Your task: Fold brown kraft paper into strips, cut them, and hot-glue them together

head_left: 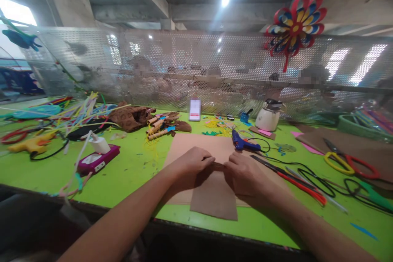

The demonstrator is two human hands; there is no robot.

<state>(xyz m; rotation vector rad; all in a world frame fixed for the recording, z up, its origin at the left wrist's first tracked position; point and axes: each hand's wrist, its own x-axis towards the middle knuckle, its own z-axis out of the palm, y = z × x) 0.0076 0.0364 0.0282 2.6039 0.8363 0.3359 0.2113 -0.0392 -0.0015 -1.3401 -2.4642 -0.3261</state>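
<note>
Nearest me, a small brown cardboard piece (214, 198) hung its lower edge towards me, its far edge lying between my two hands. My left hand (196, 161) was curled, thumb and fingers closed on the left end of that edge; my right hand (242, 172) was bunched and clamped on the right end, with a short stretch of edge showing between them. Beneath lay a larger cardboard sheet (181, 143), flat on the green table (132, 184).

To the right of my right hand rested a red-handled tool (290, 177) with a dark blade, and further right a pair of scissors (339, 163) with one yellow and one red loop. To my left sat a purple power strip (102, 159) with a white plug (100, 145) in it. A blue glue gun (245, 143) lay just beyond my right hand, on the sheet's far corner.

Farther off, a phone (194, 110) stood upright, the writing on its lit screen too small to read, before a perforated metal screen (181, 57).
</note>
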